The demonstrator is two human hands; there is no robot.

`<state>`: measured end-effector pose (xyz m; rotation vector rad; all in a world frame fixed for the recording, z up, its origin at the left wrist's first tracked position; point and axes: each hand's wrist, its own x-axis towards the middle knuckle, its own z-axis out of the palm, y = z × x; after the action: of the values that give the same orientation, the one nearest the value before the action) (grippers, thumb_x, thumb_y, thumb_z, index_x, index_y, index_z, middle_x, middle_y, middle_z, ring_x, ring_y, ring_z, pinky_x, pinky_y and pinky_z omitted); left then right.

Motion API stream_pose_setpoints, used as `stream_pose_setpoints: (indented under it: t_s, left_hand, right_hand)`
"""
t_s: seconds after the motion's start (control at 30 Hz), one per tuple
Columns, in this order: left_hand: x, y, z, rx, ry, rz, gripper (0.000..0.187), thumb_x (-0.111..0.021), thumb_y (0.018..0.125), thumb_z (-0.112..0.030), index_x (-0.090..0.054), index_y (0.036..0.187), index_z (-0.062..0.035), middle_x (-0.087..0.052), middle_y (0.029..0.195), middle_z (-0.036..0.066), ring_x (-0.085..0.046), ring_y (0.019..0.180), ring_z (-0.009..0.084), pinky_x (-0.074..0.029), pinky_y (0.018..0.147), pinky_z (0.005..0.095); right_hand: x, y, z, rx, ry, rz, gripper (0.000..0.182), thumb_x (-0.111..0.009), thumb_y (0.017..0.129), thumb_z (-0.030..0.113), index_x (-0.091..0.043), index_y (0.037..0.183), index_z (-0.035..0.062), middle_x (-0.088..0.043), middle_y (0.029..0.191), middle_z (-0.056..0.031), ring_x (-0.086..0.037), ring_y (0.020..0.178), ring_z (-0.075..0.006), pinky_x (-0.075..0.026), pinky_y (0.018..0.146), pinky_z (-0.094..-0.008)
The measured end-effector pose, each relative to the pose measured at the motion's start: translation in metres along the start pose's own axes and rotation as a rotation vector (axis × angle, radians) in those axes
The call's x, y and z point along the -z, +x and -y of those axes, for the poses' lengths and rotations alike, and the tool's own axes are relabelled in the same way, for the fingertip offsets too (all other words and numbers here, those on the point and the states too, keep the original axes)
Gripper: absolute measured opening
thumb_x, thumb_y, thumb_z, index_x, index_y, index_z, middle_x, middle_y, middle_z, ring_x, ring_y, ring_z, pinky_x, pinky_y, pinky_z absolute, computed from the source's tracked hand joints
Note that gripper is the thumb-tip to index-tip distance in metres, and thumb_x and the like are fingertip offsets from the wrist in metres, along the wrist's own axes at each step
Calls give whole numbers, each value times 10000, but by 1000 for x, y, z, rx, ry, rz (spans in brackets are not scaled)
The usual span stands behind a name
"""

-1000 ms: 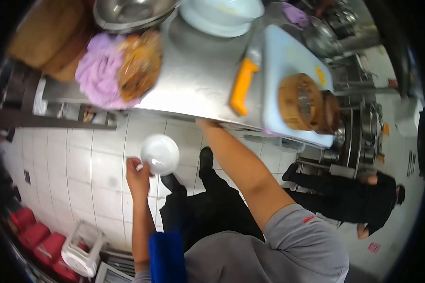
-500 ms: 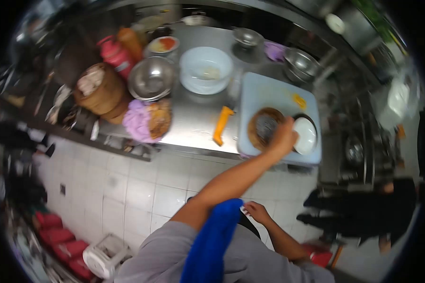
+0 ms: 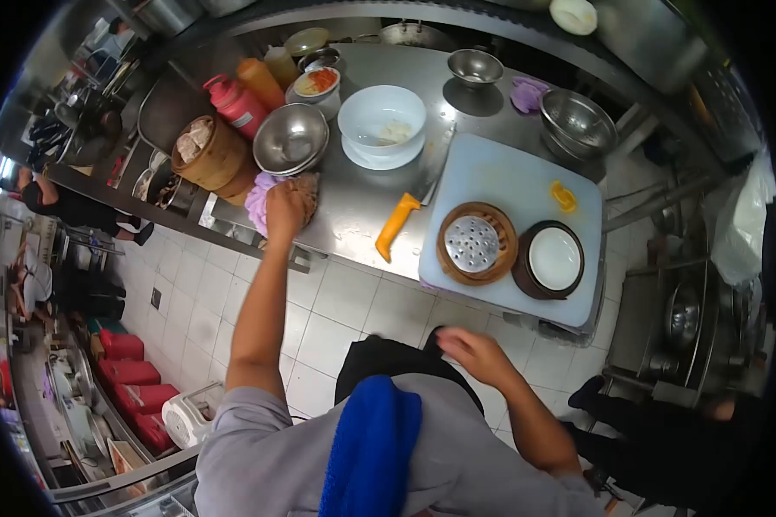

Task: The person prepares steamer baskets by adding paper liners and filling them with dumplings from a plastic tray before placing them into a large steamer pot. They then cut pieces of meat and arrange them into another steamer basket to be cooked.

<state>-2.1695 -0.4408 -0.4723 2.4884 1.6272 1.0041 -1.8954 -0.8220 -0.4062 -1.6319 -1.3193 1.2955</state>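
Observation:
My left hand [image 3: 288,207] is stretched out to the near edge of the steel counter [image 3: 353,202], fingers curled on a purple and brown rag [image 3: 259,200]. My right hand [image 3: 474,351] hangs low by my dark apron, fingers loose, holding nothing. On the pale blue cutting board [image 3: 509,177] sit a bamboo steamer with a perforated metal plate [image 3: 476,244] and a dark holder with a white dish [image 3: 553,258] inside. A knife with an orange handle [image 3: 397,224] lies left of the board.
Behind the rag stand a metal bowl [image 3: 291,138], a white bowl [image 3: 381,116], a filled bamboo steamer [image 3: 205,151] and red and orange bottles [image 3: 233,103]. More metal bowls [image 3: 578,121] sit at the back right. People in black stand at left [image 3: 69,207] and lower right [image 3: 664,431].
My left hand held a white dish, set it in the dark holder on the board, then moved left onto the rag. My right hand stayed low.

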Motion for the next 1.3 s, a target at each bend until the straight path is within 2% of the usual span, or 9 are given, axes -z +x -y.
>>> stream_pose_setpoints:
  t_s: [0.1,0.33,0.57,0.6,0.7,0.87,1.0,1.23,1.3]
  left_hand:
    - [-1,7,5,253,48,269,400,-575,826,-269,-533,1169,-68,-580,1067,242,-564,983,411,-461,811,496]
    - [12,29,-6,194,238,571,523,-577,781,-273,-481,1271,-117,-595,1098,215,-583,965,429,-475,836,463]
    - [2,36,37,88,-190,630,295,-633,786,-209,-567,1021,-42,-637,914,193,-612,880,343,-477,773,409]
    - [4,33,30,62,-193,558,247,-623,798,-197,-572,980,-38,-636,891,192,-611,860,344,-477,761,406]
    - [26,26,2,-42,-304,519,172,-566,844,-166,-594,953,-36,-631,838,192,-610,831,358,-479,736,409]
    - [44,24,-9,-350,180,682,241,-573,824,-160,-600,1038,-52,-642,874,200,-613,846,369,-478,744,434]
    - [26,17,11,-370,55,663,184,-619,797,-141,-580,927,-18,-617,801,208,-609,778,366,-465,679,422]
    - [130,60,-194,-493,-231,748,181,-634,760,-39,-513,889,-1,-582,771,214,-565,733,395,-433,647,420]
    - [124,61,-254,-641,-323,704,192,-637,772,-42,-518,917,-3,-594,798,198,-588,751,370,-447,661,411]
  right_hand:
    - [-27,81,50,392,-167,-138,252,-603,853,188,-587,1036,15,-609,937,-169,-601,907,-350,-486,763,-421]
    - [-63,245,40,-120,-674,-462,517,-660,811,237,-439,1257,98,-318,1309,-255,-614,888,-395,-523,766,-453]
    - [-65,262,17,-269,-141,-780,676,-590,764,96,-279,1364,93,-430,1203,-275,-565,991,-427,-496,807,-471]
    - [-64,280,-8,-214,56,-767,733,-602,756,107,-228,1387,88,-533,1027,-215,-600,876,-392,-513,710,-444]
    - [-62,231,37,-170,670,-722,697,-589,789,99,-227,1385,89,-560,920,-153,-615,744,-273,-515,584,-373]
    - [-36,112,73,94,764,-603,589,-547,868,91,-241,1370,94,-550,869,-73,-541,573,-107,-449,458,-257]
    - [-6,36,19,132,721,-649,431,-548,908,139,-336,1278,85,-522,753,-17,-488,505,-66,-414,436,-211]
    - [54,-104,-8,-36,604,-899,131,-518,935,170,-433,971,77,-505,689,-24,-451,464,-66,-383,401,-206]
    - [73,-124,-3,-117,536,-912,224,-537,925,181,-454,1095,61,-510,693,-18,-448,461,-63,-383,409,-214]
